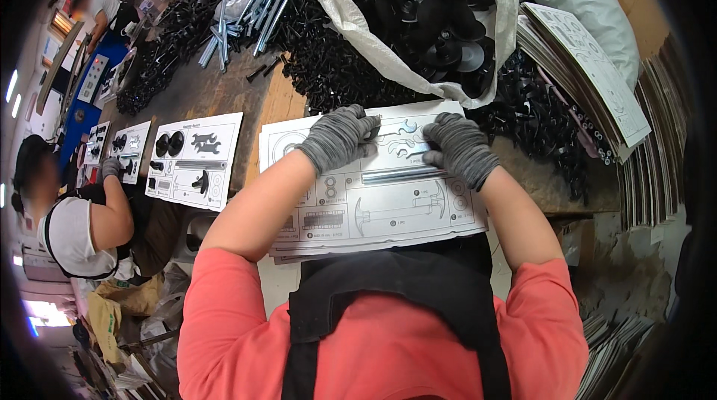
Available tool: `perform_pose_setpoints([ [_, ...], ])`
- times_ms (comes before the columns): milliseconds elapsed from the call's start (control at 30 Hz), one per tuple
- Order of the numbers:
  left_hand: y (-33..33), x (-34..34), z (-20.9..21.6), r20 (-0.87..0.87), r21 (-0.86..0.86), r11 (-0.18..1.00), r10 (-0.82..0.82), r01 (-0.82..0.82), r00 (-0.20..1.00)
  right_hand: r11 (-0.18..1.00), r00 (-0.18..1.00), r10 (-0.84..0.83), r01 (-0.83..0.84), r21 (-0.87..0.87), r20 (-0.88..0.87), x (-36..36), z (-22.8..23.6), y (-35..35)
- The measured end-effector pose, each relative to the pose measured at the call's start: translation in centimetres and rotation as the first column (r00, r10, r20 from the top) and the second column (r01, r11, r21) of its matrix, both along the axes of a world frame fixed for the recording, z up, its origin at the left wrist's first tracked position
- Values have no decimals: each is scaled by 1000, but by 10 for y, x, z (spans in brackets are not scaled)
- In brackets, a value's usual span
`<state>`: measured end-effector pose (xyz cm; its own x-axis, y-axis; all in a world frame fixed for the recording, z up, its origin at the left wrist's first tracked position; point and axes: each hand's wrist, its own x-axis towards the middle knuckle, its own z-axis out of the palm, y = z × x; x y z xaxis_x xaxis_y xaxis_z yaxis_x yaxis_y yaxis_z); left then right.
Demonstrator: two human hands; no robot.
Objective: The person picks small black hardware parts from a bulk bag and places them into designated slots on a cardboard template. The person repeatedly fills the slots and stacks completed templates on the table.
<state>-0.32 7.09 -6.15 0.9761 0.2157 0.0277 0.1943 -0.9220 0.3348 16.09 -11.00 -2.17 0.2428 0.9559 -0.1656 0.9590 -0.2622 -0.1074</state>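
Note:
A stack of white printed cards [314,209] with line drawings of hardware lies before me. Both my hands wear grey knit gloves. At the card's upper middle, my left hand [337,138] pinches the handle end of a flat silver open-end wrench [408,126]. Across from it, my right hand [461,152] has its fingers closed at the end of a second wrench [417,152], partly hidden by the glove. A silver metal rod [396,175] lies across the card just below the wrenches. Drawn wrench outlines make the wrench edges hard to separate.
A white sack [508,19] of black discs stands at the back, amid heaped black bolts [321,64]. Silver tubes [265,11] lie left of it. Stacked cards [582,71] lean at right. Leftward is a filled card [196,157]; a co-worker's gloved hand [110,168] touches another.

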Motion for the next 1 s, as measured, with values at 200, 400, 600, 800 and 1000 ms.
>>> perform_pose_setpoints([
  [200,-6,5,5,80,54,995,-87,83,993,998,999,50,-49,24,-20,5,-18,3],
  [400,-10,9,3,124,28,990,-140,137,982,985,993,-84,95,145,-85,0,-17,-4],
  [600,-5,10,-2,132,-54,987,-146,154,981,981,986,-136,148,128,-102,-1,-9,-5],
  [800,-5,7,0,185,-12,982,-185,191,965,965,982,-45,91,245,-186,5,-13,-11],
  [1000,-11,-4,7,235,-316,939,-61,135,970,671,887,-325,461,581,-329,62,-27,-84],
])
